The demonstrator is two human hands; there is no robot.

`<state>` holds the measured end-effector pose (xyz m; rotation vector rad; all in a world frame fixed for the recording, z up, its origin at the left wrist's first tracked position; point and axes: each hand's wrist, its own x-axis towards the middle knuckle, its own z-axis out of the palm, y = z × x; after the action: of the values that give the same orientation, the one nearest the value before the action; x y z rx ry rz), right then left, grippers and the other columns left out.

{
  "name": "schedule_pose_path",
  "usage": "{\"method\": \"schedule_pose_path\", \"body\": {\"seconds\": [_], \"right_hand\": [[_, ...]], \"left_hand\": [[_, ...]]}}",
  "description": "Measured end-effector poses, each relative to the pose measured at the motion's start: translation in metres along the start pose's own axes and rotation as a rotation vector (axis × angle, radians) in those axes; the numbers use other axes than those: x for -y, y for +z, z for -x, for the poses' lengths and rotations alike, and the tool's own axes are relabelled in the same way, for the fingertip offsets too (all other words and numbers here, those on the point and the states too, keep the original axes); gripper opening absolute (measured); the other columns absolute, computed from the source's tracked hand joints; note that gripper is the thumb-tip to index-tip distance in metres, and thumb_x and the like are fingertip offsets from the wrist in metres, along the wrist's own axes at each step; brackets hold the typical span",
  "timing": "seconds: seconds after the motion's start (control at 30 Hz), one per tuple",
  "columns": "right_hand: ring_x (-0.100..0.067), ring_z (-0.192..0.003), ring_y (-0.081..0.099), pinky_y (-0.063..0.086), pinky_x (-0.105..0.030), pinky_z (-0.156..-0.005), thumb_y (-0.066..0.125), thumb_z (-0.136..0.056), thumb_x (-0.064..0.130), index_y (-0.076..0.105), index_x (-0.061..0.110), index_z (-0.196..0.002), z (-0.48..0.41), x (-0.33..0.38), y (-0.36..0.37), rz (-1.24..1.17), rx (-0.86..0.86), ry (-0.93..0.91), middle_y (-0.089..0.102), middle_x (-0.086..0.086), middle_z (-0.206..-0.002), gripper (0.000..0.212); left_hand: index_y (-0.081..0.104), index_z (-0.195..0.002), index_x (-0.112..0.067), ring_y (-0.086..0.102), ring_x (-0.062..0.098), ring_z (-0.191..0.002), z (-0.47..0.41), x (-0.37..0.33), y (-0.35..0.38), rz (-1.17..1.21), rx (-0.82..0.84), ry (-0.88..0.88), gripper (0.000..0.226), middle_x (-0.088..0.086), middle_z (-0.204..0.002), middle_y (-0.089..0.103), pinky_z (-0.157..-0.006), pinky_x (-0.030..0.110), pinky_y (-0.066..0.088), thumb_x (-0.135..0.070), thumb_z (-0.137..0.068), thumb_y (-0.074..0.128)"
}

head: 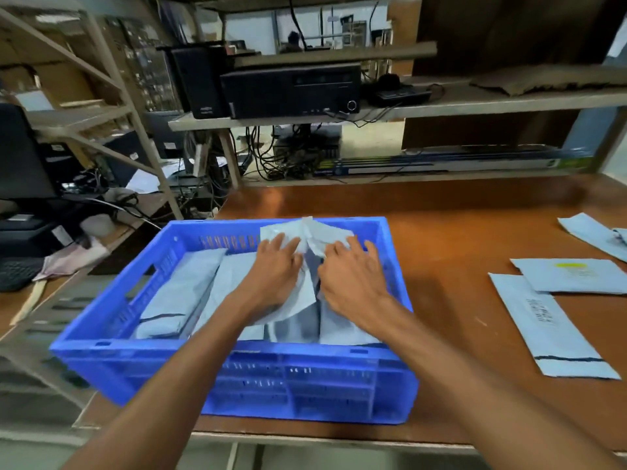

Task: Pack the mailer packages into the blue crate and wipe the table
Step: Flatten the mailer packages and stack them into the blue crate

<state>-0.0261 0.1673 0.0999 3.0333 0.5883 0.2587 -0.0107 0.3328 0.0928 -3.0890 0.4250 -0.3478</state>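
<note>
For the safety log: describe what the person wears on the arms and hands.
Nothing worn shows. The left hand and right hand are bare, with no gloves, rings or watch visible. No sleeve shows anywhere up to the frame edge.

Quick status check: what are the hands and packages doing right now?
Left hand, right hand: both flat on a mailer inside the blue crate. Other mailers already packed beside it. Three mailers wait on the table, right side. Nothing blocking.

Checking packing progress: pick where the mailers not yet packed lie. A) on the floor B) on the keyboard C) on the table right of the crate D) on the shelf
C: three flat mailers lie on the brown table, to the right of the blue crate.
</note>
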Motion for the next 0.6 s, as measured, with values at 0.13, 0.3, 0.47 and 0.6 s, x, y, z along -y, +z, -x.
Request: {"method": "schedule_pose_path", "body": {"seconds": [0.13,0.3,0.47,0.6], "right_hand": [[-0.034,-0.137,0.035,0.024,-0.052,-0.112,0.031,-0.096,0.048,0.035,0.011,-0.148,-0.003,0.0,0.024,-0.042,0.387,0.142,0.042,-0.014,-0.149,0.064],[-0.038,-0.148,0.01,0.013,-0.052,-0.119,0.018,-0.099,0.054,0.007,0.023,-0.157,0.003,-0.003,0.029,-0.062,0.522,0.12,0.009,-0.021,-0.162,0.066],[-0.036,-0.151,-0.006,0.005,-0.049,-0.121,0.014,-0.103,0.048,0.0,0.023,-0.157,0.004,-0.007,0.026,-0.12,0.609,0.117,-0.008,-0.018,-0.163,0.061],[-0.035,-0.135,0.041,0.035,-0.047,-0.11,0.037,-0.1,0.033,0.045,0.013,-0.141,0.006,-0.036,-0.004,-0.271,0.121,0.059,0.047,-0.018,-0.144,0.046]], "left_hand": [[0.024,-0.154,-0.023,0.002,0.047,-0.148,-0.01,0.001,0.037,-0.228,0.487,0.113,0.048,0.015,-0.164,0.001,-0.116,0.061,0.013,-0.026,-0.107,0.017],[0.009,-0.156,-0.037,-0.019,0.044,-0.146,-0.013,0.003,0.045,-0.17,0.615,0.116,0.05,0.008,-0.163,-0.018,-0.117,0.062,0.0,-0.036,-0.106,0.009],[0.01,-0.157,-0.031,-0.01,0.039,-0.15,-0.006,0.004,0.041,0.063,0.574,-0.08,0.082,0.007,-0.165,-0.008,-0.12,0.06,0.001,-0.073,-0.086,0.003],[0.011,-0.157,-0.016,0.0,0.034,-0.151,-0.015,-0.03,0.005,0.174,0.242,-0.033,0.066,0.015,-0.164,0.003,-0.122,0.048,0.001,-0.05,-0.103,0.03]]}}
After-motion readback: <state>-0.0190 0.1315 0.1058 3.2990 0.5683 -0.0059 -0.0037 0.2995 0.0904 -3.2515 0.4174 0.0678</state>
